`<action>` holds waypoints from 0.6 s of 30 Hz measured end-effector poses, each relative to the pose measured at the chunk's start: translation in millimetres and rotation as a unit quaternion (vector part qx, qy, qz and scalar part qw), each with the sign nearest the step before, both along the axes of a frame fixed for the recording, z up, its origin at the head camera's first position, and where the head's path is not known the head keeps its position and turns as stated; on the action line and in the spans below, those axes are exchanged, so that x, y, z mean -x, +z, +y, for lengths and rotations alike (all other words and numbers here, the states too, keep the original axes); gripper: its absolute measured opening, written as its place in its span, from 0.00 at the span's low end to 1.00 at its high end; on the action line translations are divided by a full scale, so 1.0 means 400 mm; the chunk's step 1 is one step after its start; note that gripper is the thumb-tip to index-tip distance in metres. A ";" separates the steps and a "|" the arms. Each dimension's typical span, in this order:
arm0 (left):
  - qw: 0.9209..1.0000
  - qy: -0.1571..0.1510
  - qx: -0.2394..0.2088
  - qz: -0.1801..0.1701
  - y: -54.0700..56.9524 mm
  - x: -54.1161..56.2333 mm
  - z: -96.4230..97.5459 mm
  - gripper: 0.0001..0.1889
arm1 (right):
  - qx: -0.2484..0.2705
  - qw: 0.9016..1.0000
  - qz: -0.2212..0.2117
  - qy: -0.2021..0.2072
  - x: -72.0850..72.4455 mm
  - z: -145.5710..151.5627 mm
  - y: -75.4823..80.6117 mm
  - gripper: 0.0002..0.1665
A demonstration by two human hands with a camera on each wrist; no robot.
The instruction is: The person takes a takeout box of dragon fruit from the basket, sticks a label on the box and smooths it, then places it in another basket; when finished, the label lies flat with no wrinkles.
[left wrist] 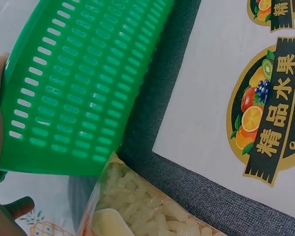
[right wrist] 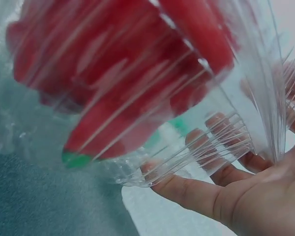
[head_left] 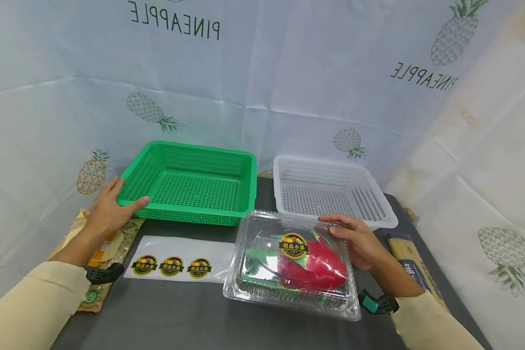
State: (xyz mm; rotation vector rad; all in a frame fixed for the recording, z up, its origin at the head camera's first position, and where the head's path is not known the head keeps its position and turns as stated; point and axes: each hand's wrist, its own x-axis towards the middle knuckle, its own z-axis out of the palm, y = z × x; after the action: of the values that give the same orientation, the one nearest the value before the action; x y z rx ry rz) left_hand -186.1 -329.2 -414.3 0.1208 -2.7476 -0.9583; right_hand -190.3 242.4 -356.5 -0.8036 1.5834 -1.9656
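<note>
My left hand [head_left: 109, 209] grips the front left corner of the green plastic basket [head_left: 188, 215], thumb over the front rim. The basket holds nothing. In my right hand [head_left: 358, 240] is a clear plastic clamshell box [head_left: 240, 288], pinched at its right side and tilted above the table. Inside lies red fruit with green tips [head_left: 319, 265], resembling dragon fruit. A round black and gold label [head_left: 293, 245] sits on the lid. The right wrist view shows fingers [right wrist: 187, 191] under the box's ribbed edge. Left of the box, a white sheet [head_left: 218, 249] carries three similar labels.
A white perforated basket [head_left: 278, 189] stands at the back right, behind the box. A bag of pale dried pieces [head_left: 124, 240] lies under my left forearm. At the right edge is a yellowish packet [head_left: 404, 248] with a dark label. Pineapple-print cloth [head_left: 262, 73] encloses the grey table [head_left: 170, 316].
</note>
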 end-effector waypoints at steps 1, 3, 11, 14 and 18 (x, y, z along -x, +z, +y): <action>1.000 -0.001 0.001 0.001 0.000 0.001 0.000 0.50 | 0.000 1.000 -0.002 -0.003 0.002 -0.003 0.005 0.24; 1.000 -0.002 0.003 0.003 -0.001 0.002 -0.001 0.50 | -0.002 1.000 -0.011 -0.012 0.005 -0.011 0.016 0.24; 1.000 0.000 -0.005 0.003 -0.006 0.004 -0.003 0.51 | -0.017 0.996 -0.033 -0.083 0.038 -0.057 0.068 0.19; 1.000 0.001 -0.009 0.006 -0.006 0.003 -0.003 0.51 | -0.015 0.995 -0.043 -0.088 0.059 -0.078 0.089 0.18; 1.000 0.002 -0.012 0.008 -0.007 0.002 -0.003 0.51 | -0.033 0.991 -0.038 -0.126 0.088 -0.107 0.116 0.16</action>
State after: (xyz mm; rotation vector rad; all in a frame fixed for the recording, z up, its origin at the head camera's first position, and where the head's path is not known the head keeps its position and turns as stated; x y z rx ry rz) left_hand -186.8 -330.3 -417.2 0.1229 -2.7217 -0.9875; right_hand -225.5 199.4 -310.0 -0.5166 1.7654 -2.0755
